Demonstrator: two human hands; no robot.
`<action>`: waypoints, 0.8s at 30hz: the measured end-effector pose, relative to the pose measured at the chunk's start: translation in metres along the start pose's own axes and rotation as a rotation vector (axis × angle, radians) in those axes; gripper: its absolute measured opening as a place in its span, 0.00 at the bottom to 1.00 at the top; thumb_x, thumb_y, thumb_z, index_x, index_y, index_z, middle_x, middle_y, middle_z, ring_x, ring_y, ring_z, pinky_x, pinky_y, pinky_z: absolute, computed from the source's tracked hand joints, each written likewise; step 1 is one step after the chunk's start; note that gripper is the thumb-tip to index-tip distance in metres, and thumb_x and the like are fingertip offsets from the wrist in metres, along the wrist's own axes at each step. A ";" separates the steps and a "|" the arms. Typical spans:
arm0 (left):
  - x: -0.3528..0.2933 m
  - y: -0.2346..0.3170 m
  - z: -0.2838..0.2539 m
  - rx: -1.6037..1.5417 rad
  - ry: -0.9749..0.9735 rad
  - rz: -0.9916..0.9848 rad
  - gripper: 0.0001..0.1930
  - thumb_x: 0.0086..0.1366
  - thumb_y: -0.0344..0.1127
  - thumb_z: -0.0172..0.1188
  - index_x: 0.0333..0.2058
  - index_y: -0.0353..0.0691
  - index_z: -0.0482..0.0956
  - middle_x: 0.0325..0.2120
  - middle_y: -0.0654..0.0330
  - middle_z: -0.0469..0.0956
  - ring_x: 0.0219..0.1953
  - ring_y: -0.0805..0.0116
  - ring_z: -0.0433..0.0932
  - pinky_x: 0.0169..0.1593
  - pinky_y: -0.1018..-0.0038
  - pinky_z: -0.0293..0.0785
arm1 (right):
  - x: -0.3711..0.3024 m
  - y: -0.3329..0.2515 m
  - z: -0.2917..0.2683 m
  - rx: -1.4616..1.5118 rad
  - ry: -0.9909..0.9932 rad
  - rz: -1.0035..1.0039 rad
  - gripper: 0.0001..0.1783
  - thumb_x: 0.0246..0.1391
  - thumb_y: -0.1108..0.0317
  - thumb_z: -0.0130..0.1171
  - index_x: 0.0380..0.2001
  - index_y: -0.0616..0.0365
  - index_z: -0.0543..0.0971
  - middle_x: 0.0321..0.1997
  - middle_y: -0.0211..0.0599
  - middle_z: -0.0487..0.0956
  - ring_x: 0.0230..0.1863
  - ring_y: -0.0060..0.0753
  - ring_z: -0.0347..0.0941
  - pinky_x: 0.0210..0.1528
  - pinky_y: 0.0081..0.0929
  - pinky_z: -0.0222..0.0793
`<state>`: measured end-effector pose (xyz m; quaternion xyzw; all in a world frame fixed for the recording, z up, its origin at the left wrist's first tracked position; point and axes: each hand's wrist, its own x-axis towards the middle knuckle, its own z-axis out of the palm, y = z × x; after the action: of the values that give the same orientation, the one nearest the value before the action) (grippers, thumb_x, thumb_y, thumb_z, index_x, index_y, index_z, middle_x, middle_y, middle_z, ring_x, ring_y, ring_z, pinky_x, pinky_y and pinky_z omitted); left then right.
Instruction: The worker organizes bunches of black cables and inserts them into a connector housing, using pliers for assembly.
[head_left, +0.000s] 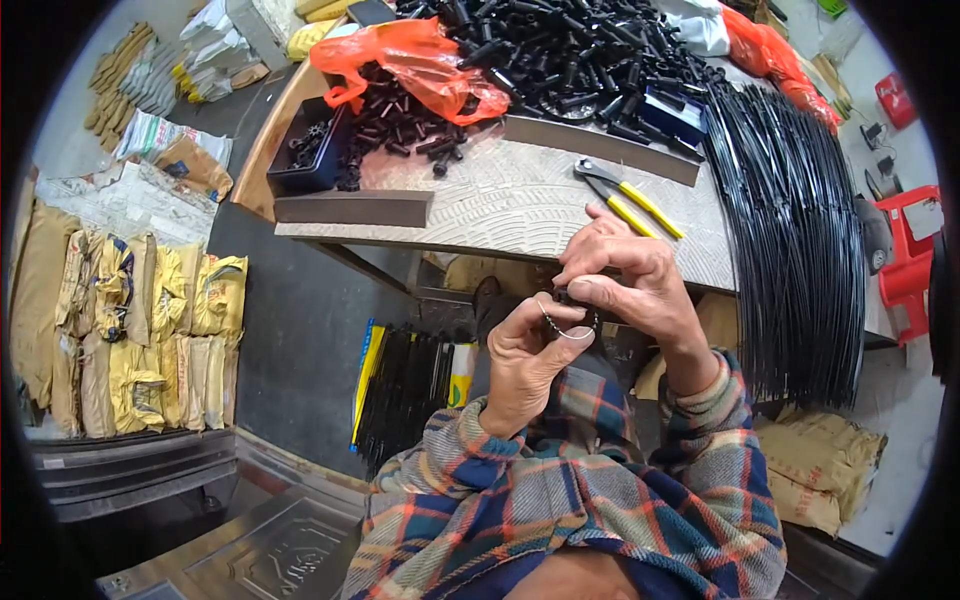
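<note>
Working with both hands drawn together just off the near edge of the surface (480, 205), we seem to be at a fine fitting or adjusting step on a small dark piece (563, 296). It sits in front of us, between our fingertips. Our left hand (522, 365) is curled, thumb and fingers pinched in around a thin strand (549, 322); our right hand (645, 285) bends over from the other side, thumb and fingertips closed on the dark piece. We judge that the next move calls for a steady left pinch while the right fingertips guide the piece. What shows of it is black and mostly covered, so we cannot tell its full shape. The strand curves slimly below, dark and knobbly in one stretch, pale in another.
</note>
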<state>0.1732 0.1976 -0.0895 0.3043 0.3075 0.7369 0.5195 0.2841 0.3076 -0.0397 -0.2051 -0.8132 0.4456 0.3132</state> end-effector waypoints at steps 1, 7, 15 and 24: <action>-0.001 -0.002 0.002 0.006 -0.004 -0.008 0.10 0.52 0.18 0.61 0.34 0.35 0.76 0.27 0.69 0.69 0.29 0.83 0.65 0.34 0.87 0.61 | -0.003 0.000 -0.001 0.050 0.014 0.004 0.06 0.43 0.65 0.63 0.23 0.54 0.81 0.26 0.28 0.77 0.39 0.27 0.71 0.63 0.47 0.42; -0.001 -0.008 0.018 0.025 0.013 0.016 0.09 0.53 0.19 0.61 0.34 0.35 0.76 0.28 0.69 0.69 0.30 0.84 0.66 0.35 0.88 0.63 | -0.014 0.014 -0.010 0.172 0.052 -0.047 0.06 0.45 0.66 0.62 0.26 0.55 0.80 0.30 0.26 0.77 0.41 0.27 0.71 0.60 0.44 0.45; 0.003 -0.015 0.026 -0.006 -0.010 -0.035 0.09 0.54 0.19 0.60 0.34 0.35 0.75 0.30 0.68 0.71 0.33 0.84 0.68 0.39 0.87 0.65 | -0.009 0.026 -0.034 0.251 -0.053 -0.137 0.04 0.44 0.66 0.63 0.24 0.52 0.81 0.28 0.22 0.76 0.41 0.25 0.70 0.62 0.48 0.35; 0.005 -0.018 0.032 -0.039 0.055 -0.026 0.09 0.53 0.18 0.60 0.34 0.34 0.75 0.33 0.66 0.73 0.34 0.83 0.69 0.40 0.87 0.66 | 0.000 0.030 -0.039 0.256 -0.075 -0.116 0.04 0.39 0.68 0.65 0.20 0.56 0.81 0.23 0.25 0.75 0.36 0.27 0.70 0.63 0.46 0.36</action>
<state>0.2068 0.2117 -0.0831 0.2697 0.3112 0.7440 0.5262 0.3123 0.3463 -0.0496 -0.0992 -0.7714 0.5341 0.3314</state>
